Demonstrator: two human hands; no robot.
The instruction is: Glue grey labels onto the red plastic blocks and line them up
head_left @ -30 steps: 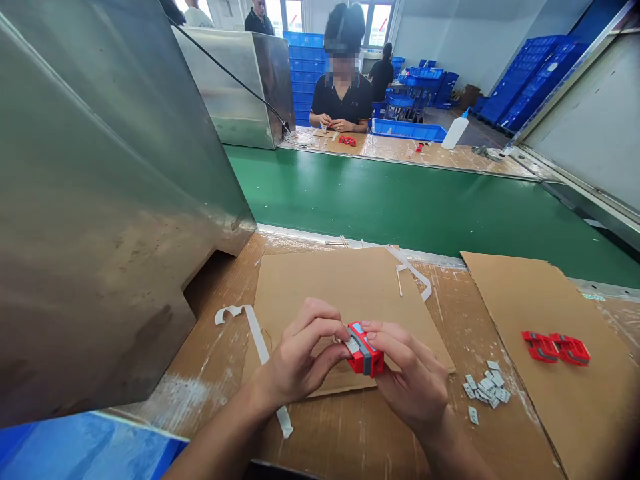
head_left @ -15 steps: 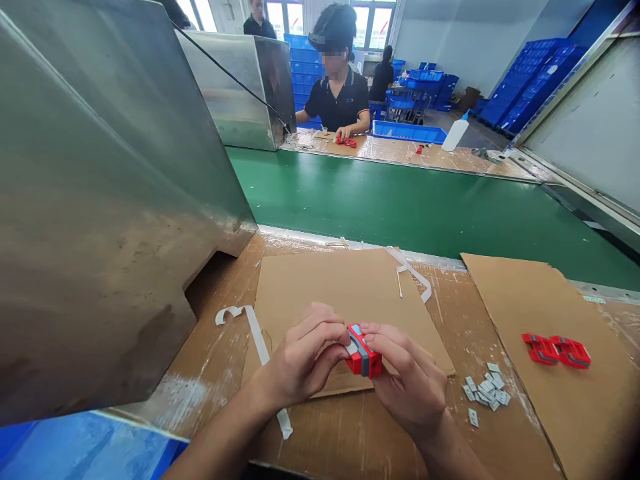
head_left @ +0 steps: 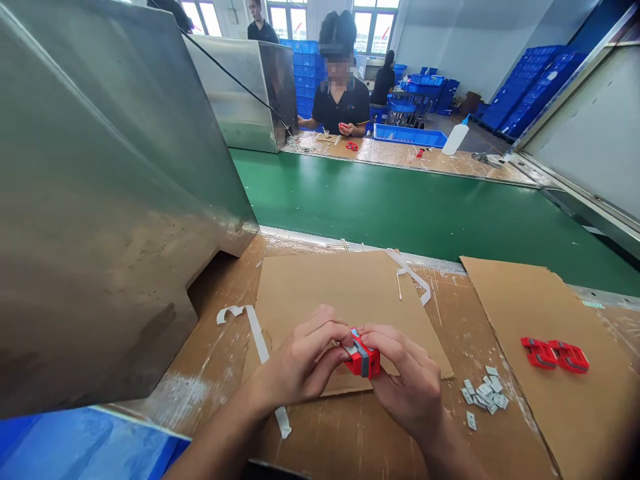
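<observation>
Both hands meet over the front of a cardboard sheet (head_left: 300, 283), around a small red plastic part (head_left: 371, 364) with a dark grey band. My left hand (head_left: 307, 357) pinches the part's left side, its fingertips over a pale patch on it. From the right, my right hand (head_left: 407, 370) grips the part between thumb and fingers. A pile of small light-grey rectangular pieces (head_left: 487, 393) lies right of my right hand. Farther right, two red parts with grey bands (head_left: 555, 354) rest on a second cardboard sheet (head_left: 520, 287).
A large metal housing (head_left: 110, 200) stands close on the left. Behind the cardboard runs a green conveyor belt (head_left: 380, 193). White tape strips (head_left: 257, 333) and a cotton swab (head_left: 399, 285) lie about. Across the belt, a co-worker (head_left: 345, 107) holds a red part near a white bottle (head_left: 455, 137).
My hands stay closed on the red part, which has barely shifted. Across the belt, the co-worker has raised a red part off the table.
</observation>
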